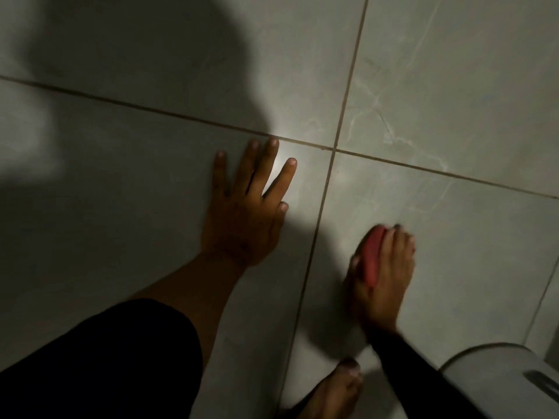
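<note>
My left hand (245,213) lies flat on the grey tiled floor (438,95), fingers spread and pointing away from me, just left of a grout line. My right hand (384,273) is blurred and grips a red object (373,252), which looks like a small scrub brush or sponge. It presses that object against the tile to the right of the grout line. Thumb and fingers wrap both sides of it, hiding most of it. Both arms wear black sleeves.
A bare foot (332,391) stands on the floor at the bottom, between the two arms. A white rounded fixture (496,376) fills the bottom right corner. Grout lines cross near the centre. Heavy shadow covers the upper left tiles.
</note>
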Tool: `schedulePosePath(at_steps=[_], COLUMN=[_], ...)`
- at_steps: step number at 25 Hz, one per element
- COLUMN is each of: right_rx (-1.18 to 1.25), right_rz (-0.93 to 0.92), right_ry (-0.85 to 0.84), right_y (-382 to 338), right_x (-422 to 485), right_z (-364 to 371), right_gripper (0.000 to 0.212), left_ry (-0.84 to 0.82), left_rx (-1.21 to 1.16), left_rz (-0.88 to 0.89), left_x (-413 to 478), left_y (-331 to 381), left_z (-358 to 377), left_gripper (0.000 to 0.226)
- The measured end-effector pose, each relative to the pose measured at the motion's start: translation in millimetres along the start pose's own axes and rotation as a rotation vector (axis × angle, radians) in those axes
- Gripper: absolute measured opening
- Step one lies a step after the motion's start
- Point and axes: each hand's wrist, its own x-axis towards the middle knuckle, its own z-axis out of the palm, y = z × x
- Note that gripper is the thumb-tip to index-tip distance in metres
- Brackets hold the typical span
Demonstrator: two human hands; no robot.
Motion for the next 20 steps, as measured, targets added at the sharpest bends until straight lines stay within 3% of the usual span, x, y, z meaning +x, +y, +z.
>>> schedulePosePath(at_steps=[2,3,6,8,10,12,16,18,20], right_rx=[0.134,0.134,0.079,0.050,0.045,-0.001,0.212,0.261,0.242], right_rz=[0.084,0.043,-0.270,-0.355,-0.225,-0.070,0.306,0.333,0.149], right_ry=[0.162,0.190,0.048,-0.079,-0.114,-0.062,0.256,0.354,0.318], right_y=[-11.7,-29.5,-61.3,-36.8,8.2,48.4,62.4,36.4,-8.4], right_x=[54.0,62.1,-3.3,-72.2,-98.3,-69.9,67.3,123.8,127.0], right_z=[-8.7,-8.5,20.4,30.9,25.8,11.5,-26.5,-38.3,-30.5], right_gripper=[0.078,0.078,0.069,0.064,0.060,0.075,0.073,0.075,0.076], left_ry=[0.001,-0.005,-0.019,-0.024,-0.039,-0.045,-0.037,-0.069,-0.125], left_rx=[-0.003,-0.004,0.021,0.038,0.046,0.046,0.082,0.099,0.086], left_rz=[-0.001,-0.009,-0.014,-0.006,-0.012,-0.002,0.024,0.017,0.007], left_x=[2.1,2.8,2.6,2.6,1.6,1.6,-0.8,1.2,1.6], left_y=[1.9,2.4,1.5,2.9,2.0,1.0,0.2,-0.4,2.6], left_z=[-0.5,-1.1,-1.3,-0.7,0.1,1.5,5.6,3.8,-6.7], left_gripper=[0.069,0.070,0.073,0.075,0.076,0.078,0.076,0.074,0.072])
